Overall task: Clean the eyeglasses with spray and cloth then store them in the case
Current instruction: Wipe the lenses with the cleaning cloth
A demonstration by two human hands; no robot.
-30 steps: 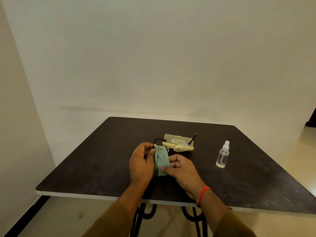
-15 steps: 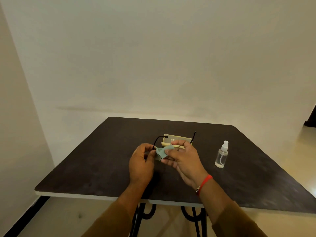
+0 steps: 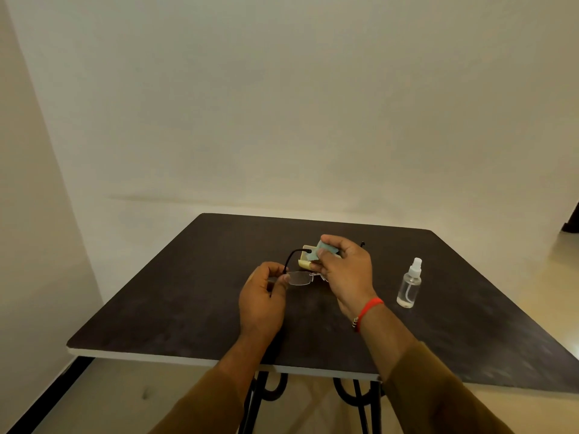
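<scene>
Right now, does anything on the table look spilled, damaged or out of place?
Nothing stands out. The spray bottle stands upright on the table with no puddle around it, the case lies behind the hands, the left hand pinches the eyeglasses at one end, and the right hand holds the cloth.

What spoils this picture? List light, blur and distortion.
Head view: dim, warm light; the wide lens bows the table edges and the wall; the glasses lens is faint against the dark top; the cloth hides mostly in the right hand; the bottle reads sharp.
</scene>
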